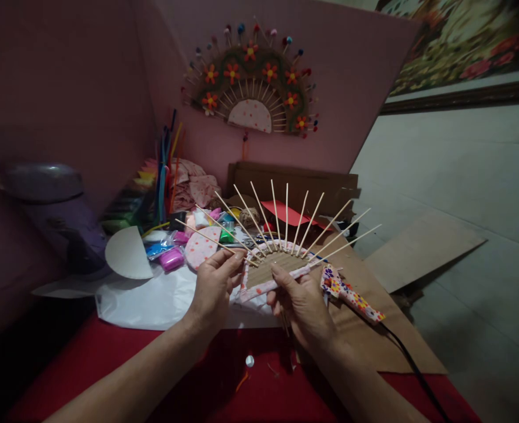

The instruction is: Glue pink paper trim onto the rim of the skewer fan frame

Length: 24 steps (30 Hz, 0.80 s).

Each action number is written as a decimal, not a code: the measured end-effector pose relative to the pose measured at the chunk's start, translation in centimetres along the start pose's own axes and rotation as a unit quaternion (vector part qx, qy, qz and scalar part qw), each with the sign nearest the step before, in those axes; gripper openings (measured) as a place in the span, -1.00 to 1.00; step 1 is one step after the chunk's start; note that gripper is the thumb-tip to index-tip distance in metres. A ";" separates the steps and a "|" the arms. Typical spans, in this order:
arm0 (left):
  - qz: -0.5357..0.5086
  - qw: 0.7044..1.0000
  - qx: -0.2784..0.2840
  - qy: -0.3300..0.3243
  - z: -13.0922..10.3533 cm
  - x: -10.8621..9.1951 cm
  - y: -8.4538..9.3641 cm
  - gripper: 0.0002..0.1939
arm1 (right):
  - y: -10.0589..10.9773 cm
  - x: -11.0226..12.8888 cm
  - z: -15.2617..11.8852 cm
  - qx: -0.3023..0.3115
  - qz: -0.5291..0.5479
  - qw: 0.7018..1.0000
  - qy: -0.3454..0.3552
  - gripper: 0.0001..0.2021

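A cardboard half-circle (265,272) edged in pink spotted cloth is held up over the table, with several thin wooden sticks (287,211) fanning out from its curved edge. My right hand (305,305) grips its straight lower edge, thumb on the cardboard face. At its left end, my left hand (215,285) pinches the lowest left stick (206,237) between thumb and fingers, near the stick's inner end. More stick ends show below my right hand.
Right of my right hand lies a flower-patterned glue gun (351,294) with a black cord, on brown cardboard (400,341). Behind are clay packets (171,257), a spotted half-circle (203,248) and a purple container (60,217). A decorated fan (250,82) hangs behind.
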<state>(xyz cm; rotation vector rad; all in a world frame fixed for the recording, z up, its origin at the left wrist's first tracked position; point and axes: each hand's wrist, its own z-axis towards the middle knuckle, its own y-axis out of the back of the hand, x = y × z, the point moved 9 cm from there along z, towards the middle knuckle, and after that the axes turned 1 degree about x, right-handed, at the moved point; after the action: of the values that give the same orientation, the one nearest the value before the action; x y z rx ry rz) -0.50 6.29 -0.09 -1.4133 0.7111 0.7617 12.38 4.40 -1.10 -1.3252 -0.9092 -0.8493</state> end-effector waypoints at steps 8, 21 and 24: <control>0.005 1.000 0.001 0.001 0.0 0.2 0.1 -0.89 | 0.0 -0.1 0.1 0.002 0.000 1.000 -0.003 -0.77; 0.002 1.000 0.003 -0.001 0.0 0.1 0.1 -0.89 | 0.2 -0.4 0.2 0.001 -0.001 1.000 -0.004 -0.76; 0.002 1.000 0.004 -0.004 0.0 0.1 0.1 -0.88 | 0.1 -0.3 0.2 0.002 0.000 1.000 -0.003 -0.77</control>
<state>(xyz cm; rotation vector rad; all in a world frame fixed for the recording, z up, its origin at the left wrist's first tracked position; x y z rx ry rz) -0.55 6.33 -0.23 -1.4014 0.7098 0.7673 12.35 4.56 -1.40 -1.3249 -0.9143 -0.8437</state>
